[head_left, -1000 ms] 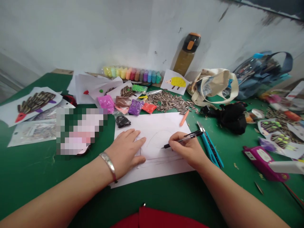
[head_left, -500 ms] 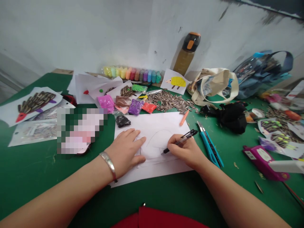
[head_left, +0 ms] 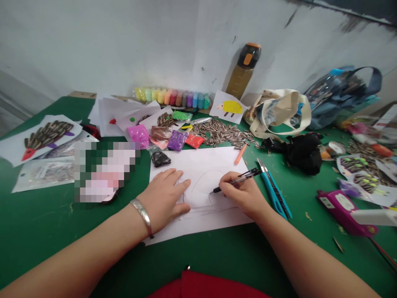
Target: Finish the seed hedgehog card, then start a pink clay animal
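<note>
My right hand (head_left: 240,191) is closed around a black pen (head_left: 240,179), its tip on the white paper (head_left: 167,225). Thin lines on the sheet form a curved arch with short strokes below it. With fingers spread, my left hand (head_left: 169,194) lies flat on the left part of the paper. A silver bracelet (head_left: 142,215) circles that wrist. Just right of my right hand lies a blue utility knife (head_left: 274,192) with its blade out. An orange stick-like tool (head_left: 240,154) rests at the paper's upper right corner.
Behind the paper are bagged colored clay (head_left: 176,140), a pile of sunflower seeds (head_left: 220,131) and a yellow hedgehog picture (head_left: 229,106). A bottle (head_left: 242,72) leans on the wall. Cloth bags (head_left: 279,111) and a magenta device (head_left: 344,213) sit right; a seed hedgehog (head_left: 46,134) lies left.
The pen tip has moved slightly up and left on the paper, and my right hand shifted with it. A short line now shows below the tip. My left hand stays in place.
</note>
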`<state>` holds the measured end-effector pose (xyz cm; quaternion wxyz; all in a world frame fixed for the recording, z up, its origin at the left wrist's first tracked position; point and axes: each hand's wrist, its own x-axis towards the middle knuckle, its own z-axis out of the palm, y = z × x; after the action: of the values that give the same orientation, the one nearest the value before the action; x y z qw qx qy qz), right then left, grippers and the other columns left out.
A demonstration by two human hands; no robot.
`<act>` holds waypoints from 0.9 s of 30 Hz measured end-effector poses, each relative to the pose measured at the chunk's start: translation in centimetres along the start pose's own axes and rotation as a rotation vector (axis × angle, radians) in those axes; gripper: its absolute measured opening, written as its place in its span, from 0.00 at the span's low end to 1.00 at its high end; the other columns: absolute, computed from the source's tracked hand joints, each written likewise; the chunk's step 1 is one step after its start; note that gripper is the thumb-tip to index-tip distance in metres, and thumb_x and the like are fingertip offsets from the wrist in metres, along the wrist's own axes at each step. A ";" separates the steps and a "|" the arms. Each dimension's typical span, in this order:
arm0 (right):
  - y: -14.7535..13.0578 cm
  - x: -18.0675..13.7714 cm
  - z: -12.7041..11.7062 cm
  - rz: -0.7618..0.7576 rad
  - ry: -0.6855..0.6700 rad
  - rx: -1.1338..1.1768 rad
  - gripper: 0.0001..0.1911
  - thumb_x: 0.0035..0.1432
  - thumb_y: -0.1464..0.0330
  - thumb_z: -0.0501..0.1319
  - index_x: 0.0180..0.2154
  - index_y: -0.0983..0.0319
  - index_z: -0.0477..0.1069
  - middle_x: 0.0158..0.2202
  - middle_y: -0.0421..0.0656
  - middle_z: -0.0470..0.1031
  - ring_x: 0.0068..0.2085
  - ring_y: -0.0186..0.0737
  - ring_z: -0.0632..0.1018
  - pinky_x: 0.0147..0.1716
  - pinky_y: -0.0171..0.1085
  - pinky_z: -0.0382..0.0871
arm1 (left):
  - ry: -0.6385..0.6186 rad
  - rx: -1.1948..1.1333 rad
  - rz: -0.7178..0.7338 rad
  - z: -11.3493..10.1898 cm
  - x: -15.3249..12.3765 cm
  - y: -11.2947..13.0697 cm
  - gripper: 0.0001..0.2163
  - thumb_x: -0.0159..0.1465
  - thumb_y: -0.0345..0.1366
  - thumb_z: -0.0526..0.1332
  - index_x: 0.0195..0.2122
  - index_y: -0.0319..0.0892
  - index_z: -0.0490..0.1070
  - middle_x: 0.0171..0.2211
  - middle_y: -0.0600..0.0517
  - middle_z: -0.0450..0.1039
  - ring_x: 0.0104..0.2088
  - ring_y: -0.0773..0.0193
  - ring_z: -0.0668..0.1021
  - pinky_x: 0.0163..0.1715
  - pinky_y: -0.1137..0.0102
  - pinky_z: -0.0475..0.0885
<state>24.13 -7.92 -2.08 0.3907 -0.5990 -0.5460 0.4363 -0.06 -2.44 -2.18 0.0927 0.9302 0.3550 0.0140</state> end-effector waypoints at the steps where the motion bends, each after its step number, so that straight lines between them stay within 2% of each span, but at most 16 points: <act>1: 0.0 0.0 0.0 0.001 0.000 0.000 0.06 0.53 0.69 0.58 0.26 0.62 0.71 0.24 0.37 0.67 0.28 0.34 0.66 0.28 0.34 0.59 | -0.001 0.001 -0.001 0.0 0.0 0.0 0.26 0.58 0.47 0.65 0.56 0.43 0.68 0.59 0.40 0.64 0.60 0.44 0.64 0.59 0.51 0.61; 8: -0.1 -0.2 -0.5 0.050 -0.086 -0.041 0.05 0.51 0.71 0.58 0.24 0.62 0.69 0.20 0.35 0.62 0.24 0.31 0.62 0.24 0.34 0.54 | 0.003 -0.021 0.002 -0.1 0.0 0.0 0.26 0.59 0.46 0.64 0.56 0.43 0.68 0.59 0.39 0.64 0.60 0.44 0.64 0.59 0.51 0.61; 13: -0.2 -0.1 -0.2 0.019 -0.039 -0.006 0.06 0.53 0.69 0.58 0.26 0.62 0.71 0.23 0.37 0.65 0.27 0.33 0.65 0.27 0.35 0.57 | -0.012 -0.008 0.000 -0.2 0.0 0.1 0.26 0.59 0.46 0.65 0.57 0.43 0.68 0.59 0.40 0.64 0.60 0.44 0.64 0.59 0.51 0.61; 19: -0.2 -0.1 -0.3 0.051 -0.098 -0.045 0.06 0.51 0.70 0.58 0.23 0.62 0.68 0.20 0.35 0.62 0.24 0.32 0.62 0.24 0.34 0.54 | -0.009 -0.022 -0.003 -0.3 0.0 0.2 0.26 0.58 0.45 0.65 0.56 0.42 0.68 0.59 0.39 0.64 0.60 0.43 0.63 0.59 0.51 0.60; 24: -0.2 -0.2 -0.3 0.017 -0.044 -0.018 0.06 0.52 0.69 0.58 0.26 0.62 0.71 0.23 0.36 0.65 0.27 0.33 0.65 0.27 0.34 0.57 | -0.019 -0.011 -0.009 -0.2 0.0 0.1 0.26 0.59 0.45 0.65 0.57 0.43 0.67 0.59 0.39 0.63 0.60 0.43 0.63 0.59 0.51 0.60; 27: -0.2 -0.2 -0.3 0.033 -0.060 -0.056 0.06 0.51 0.69 0.58 0.24 0.62 0.69 0.21 0.36 0.64 0.25 0.33 0.64 0.26 0.34 0.56 | -0.019 -0.004 -0.007 -0.1 -0.1 0.0 0.26 0.59 0.46 0.64 0.57 0.43 0.67 0.60 0.39 0.63 0.60 0.44 0.63 0.59 0.51 0.60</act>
<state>24.37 -8.08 -1.78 0.3499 -0.6053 -0.5595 0.4452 -0.12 -2.49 -2.08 0.0978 0.9288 0.3574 0.0054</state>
